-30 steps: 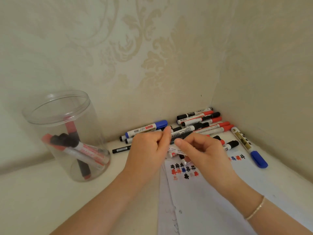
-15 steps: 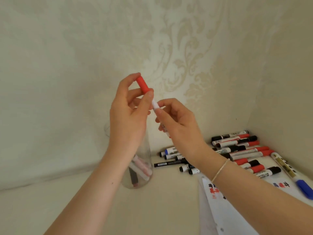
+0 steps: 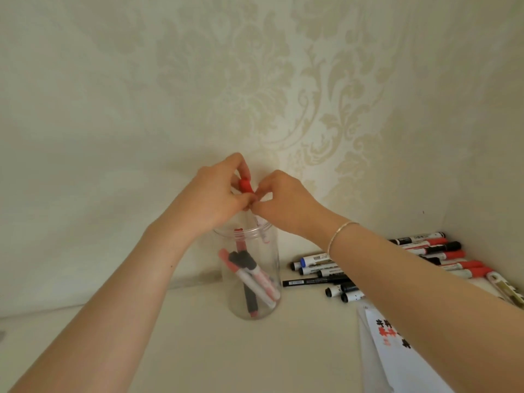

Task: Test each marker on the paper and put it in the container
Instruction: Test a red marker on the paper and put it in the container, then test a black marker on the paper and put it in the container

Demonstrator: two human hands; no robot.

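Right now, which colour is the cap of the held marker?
Red cap, seen best in the head view.

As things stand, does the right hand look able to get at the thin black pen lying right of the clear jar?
Probably not at once: the right hand and left hand both pinch the red-capped marker above the clear plastic jar. The thin black pen itself lies uncovered.
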